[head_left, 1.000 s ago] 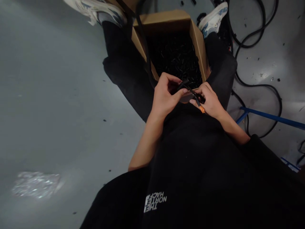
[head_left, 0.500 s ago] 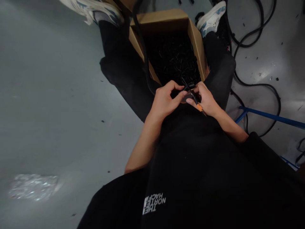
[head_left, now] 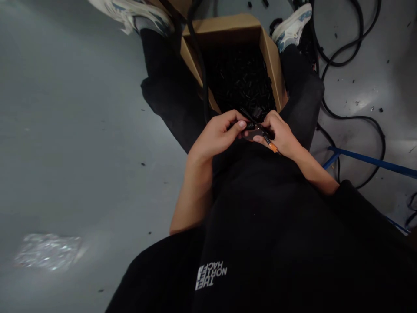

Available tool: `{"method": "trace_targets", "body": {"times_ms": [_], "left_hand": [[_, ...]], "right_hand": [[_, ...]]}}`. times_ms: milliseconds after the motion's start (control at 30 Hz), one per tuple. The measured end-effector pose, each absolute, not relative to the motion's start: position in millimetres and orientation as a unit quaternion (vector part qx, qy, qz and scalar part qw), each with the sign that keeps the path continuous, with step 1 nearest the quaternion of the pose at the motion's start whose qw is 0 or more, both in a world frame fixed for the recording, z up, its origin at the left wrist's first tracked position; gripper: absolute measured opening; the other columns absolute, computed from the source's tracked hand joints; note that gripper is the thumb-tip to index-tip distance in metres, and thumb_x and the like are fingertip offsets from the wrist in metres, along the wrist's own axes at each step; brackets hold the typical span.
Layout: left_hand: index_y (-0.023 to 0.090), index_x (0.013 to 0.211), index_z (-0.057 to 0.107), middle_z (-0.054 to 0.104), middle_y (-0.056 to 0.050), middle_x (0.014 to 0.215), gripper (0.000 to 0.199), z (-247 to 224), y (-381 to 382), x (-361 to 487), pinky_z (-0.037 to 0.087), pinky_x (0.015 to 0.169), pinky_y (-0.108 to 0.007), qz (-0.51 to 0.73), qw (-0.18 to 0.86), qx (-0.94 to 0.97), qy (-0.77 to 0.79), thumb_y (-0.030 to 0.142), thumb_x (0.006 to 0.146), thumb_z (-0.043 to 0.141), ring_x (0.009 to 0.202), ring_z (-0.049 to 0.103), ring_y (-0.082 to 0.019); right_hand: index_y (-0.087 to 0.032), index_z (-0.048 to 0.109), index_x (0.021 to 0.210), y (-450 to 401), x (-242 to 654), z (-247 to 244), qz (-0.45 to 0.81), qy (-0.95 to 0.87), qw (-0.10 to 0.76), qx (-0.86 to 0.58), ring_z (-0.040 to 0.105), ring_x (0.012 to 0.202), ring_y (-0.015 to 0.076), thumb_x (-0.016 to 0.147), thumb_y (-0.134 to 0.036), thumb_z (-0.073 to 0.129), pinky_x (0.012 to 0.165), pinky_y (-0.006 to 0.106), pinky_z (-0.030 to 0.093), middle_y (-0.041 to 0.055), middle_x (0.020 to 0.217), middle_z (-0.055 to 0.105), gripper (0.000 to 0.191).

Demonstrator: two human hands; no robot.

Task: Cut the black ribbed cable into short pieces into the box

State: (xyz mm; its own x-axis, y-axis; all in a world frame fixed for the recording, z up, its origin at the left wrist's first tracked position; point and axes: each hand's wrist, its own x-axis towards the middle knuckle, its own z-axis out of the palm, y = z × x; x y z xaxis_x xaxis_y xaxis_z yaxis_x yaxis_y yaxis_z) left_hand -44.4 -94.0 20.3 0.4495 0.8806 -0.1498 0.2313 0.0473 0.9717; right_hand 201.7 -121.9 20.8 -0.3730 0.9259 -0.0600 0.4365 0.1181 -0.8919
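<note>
My left hand [head_left: 218,132] is closed, thumb and fingers pinching a short black ribbed piece [head_left: 249,126] over the near edge of the cardboard box [head_left: 224,24]. Close by on the right, my right hand [head_left: 282,134] is wrapped round a slim dark hand tool [head_left: 267,140] with an orange part at its near end. Its long thin tip points up and left, crossing beside the ribbed piece. Fingers hide part of the tool, so its exact kind is unclear. Another black ribbed piece [head_left: 257,113] shows just beyond the tool. Many small black pieces [head_left: 241,78] fill the box.
The box stands between my legs, a thick black cable [head_left: 199,56] passing over its left side. More black cable [head_left: 353,116] loops across the floor at right, near a blue metal bar [head_left: 378,161]. A shiny clear plastic bag [head_left: 48,251] lies on the floor at lower left.
My left hand has drawn slightly left and turned, and the ribbed piece in it now points toward the tool. My right hand has barely moved. The view has shifted a little.
</note>
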Motion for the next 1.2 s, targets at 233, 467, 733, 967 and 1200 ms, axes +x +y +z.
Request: {"method": "trace_targets", "body": {"times_ms": [233,467,733,967,1200], "left_hand": [[0.022,0.110,0.077,0.079,-0.007,0.099,0.055,14,-92,-49,0.063,0.080,-0.033,0.380,0.567,0.539,0.494,0.074,0.090,0.081,0.086,0.075,-0.019],[0.026,0.103,0.075,0.079,-0.008,0.112,0.053,-2,-96,-25,0.063,0.095,-0.038,0.407,0.554,0.510,0.517,0.076,0.085,0.083,0.105,0.074,-0.023],[0.027,0.124,0.069,0.077,-0.010,0.125,0.065,-6,-94,-24,0.061,0.102,-0.040,0.390,0.549,0.548,0.496,0.081,0.089,0.075,0.120,0.074,-0.026],[0.023,0.100,0.070,0.076,-0.004,0.096,0.047,4,-101,-19,0.058,0.083,-0.034,0.368,0.479,0.595,0.531,0.069,0.097,0.073,0.086,0.071,-0.019],[0.023,0.095,0.068,0.077,-0.004,0.090,0.051,13,-102,-21,0.055,0.071,-0.032,0.329,0.547,0.590,0.495,0.073,0.095,0.073,0.075,0.069,-0.018]], "right_hand": [[-0.026,0.059,0.110,-127,215,25,0.440,-0.700,0.208,-0.523,0.063,0.094,0.0211,0.097,-0.078,0.070,0.087,0.045,0.063,0.0064,0.120,0.060,0.055],[-0.025,0.060,0.125,-127,211,26,0.394,-0.742,0.154,-0.520,0.067,0.091,0.0200,0.103,-0.074,0.066,0.072,0.039,0.060,0.0110,0.136,0.059,0.054],[-0.025,0.060,0.114,-128,208,21,0.392,-0.713,0.202,-0.545,0.062,0.092,0.0205,0.102,-0.076,0.064,0.075,0.038,0.056,0.0076,0.123,0.060,0.052],[-0.026,0.052,0.101,-127,202,16,0.442,-0.657,0.283,-0.541,0.056,0.089,0.0182,0.095,-0.083,0.066,0.080,0.038,0.056,0.0039,0.107,0.056,0.059],[-0.027,0.050,0.104,-126,197,11,0.425,-0.670,0.283,-0.538,0.060,0.096,0.0234,0.093,-0.090,0.062,0.085,0.047,0.061,0.0068,0.111,0.058,0.065]]}}
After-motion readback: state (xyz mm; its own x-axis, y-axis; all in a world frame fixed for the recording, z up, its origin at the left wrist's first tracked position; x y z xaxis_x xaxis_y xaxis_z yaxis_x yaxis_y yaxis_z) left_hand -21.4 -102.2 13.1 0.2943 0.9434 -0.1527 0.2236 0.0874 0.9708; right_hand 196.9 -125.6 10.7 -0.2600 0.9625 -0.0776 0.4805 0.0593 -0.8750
